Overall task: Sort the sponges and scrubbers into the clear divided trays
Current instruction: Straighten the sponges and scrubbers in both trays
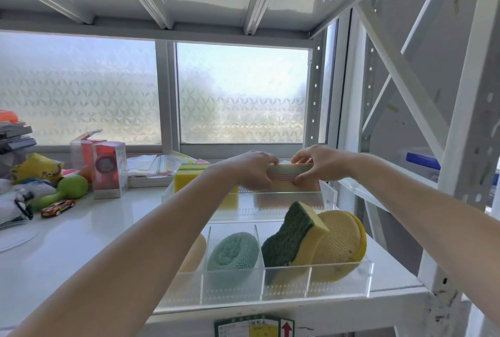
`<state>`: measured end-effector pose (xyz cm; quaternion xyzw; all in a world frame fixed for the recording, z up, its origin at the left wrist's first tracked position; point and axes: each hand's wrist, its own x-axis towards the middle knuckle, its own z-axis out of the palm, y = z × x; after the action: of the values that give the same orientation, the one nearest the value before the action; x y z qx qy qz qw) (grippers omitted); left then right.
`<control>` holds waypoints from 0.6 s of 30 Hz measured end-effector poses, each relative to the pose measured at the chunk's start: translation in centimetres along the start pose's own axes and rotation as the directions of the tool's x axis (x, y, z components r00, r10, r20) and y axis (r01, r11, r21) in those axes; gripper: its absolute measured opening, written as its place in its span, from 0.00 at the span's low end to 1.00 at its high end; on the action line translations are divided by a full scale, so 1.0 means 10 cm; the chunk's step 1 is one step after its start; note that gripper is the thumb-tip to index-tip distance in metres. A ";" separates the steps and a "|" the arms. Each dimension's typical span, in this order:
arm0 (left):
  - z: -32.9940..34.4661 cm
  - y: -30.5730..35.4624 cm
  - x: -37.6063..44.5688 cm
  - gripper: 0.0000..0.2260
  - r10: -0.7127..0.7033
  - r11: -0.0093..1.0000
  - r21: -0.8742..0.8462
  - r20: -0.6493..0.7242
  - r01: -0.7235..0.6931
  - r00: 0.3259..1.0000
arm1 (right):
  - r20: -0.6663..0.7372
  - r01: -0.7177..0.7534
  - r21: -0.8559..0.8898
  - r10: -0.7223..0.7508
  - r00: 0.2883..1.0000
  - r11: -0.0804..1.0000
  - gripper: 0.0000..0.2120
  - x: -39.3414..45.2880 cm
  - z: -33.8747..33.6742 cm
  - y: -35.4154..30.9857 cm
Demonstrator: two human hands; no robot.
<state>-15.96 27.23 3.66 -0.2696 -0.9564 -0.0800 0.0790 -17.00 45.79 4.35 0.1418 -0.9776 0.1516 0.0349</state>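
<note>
Both hands hold a pink mesh-covered sponge (284,178) over the far clear divided tray (328,196). My left hand (250,167) grips its left end, my right hand (315,163) its right end. A yellow sponge (189,178) stands at that tray's left, partly behind my left forearm. In the near clear divided tray (369,274), one compartment holds a teal round scrubber (232,254), the one beside it a green-and-yellow sponge (290,236), and the right one a round yellow mesh sponge (341,242). A pale sponge (196,251) in the left compartment is mostly hidden.
On the white shelf (81,242), to the left, lie a toy car (58,207), a green toy (67,190), clear boxes (109,173) and a stack of papers (151,171). A frosted window is behind. White rack posts (465,147) rise on the right.
</note>
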 end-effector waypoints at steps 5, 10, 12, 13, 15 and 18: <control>0.00 -0.01 0.01 0.27 0.005 1.000 0.005 -0.013 -0.005 1.000 | 0.003 -0.001 0.012 0.001 1.000 1.000 0.29 0.02 0.01 0.01; 0.00 -0.05 0.04 0.28 0.011 1.000 0.004 -0.020 -0.011 1.000 | 0.007 0.002 -0.002 -0.002 1.000 1.000 0.30 0.00 -0.03 -0.02; -0.06 -0.09 0.03 0.30 0.018 1.000 -0.013 -0.044 -0.019 0.999 | -0.023 0.037 -0.014 -0.037 0.999 0.999 0.31 -0.03 -0.07 -0.08; -0.11 -0.12 0.01 0.30 0.020 0.999 -0.030 -0.065 -0.022 0.998 | -0.046 0.066 -0.022 -0.067 0.997 0.998 0.31 -0.04 -0.09 -0.14; -0.25 -0.23 -0.06 0.30 0.009 0.996 -0.083 -0.111 -0.018 0.994 | -0.083 0.131 -0.030 -0.133 0.988 0.991 0.31 -0.06 -0.13 -0.29; -0.41 -0.51 -0.28 0.31 -0.048 0.980 -0.199 -0.125 0.023 0.991 | -0.086 0.212 -0.017 -0.213 0.973 0.977 0.29 -0.05 -0.13 -0.58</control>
<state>-15.89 20.77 6.53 -0.2532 -0.9413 -0.1930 0.1123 -14.84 41.05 7.14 0.2386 -0.9549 0.1494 0.0942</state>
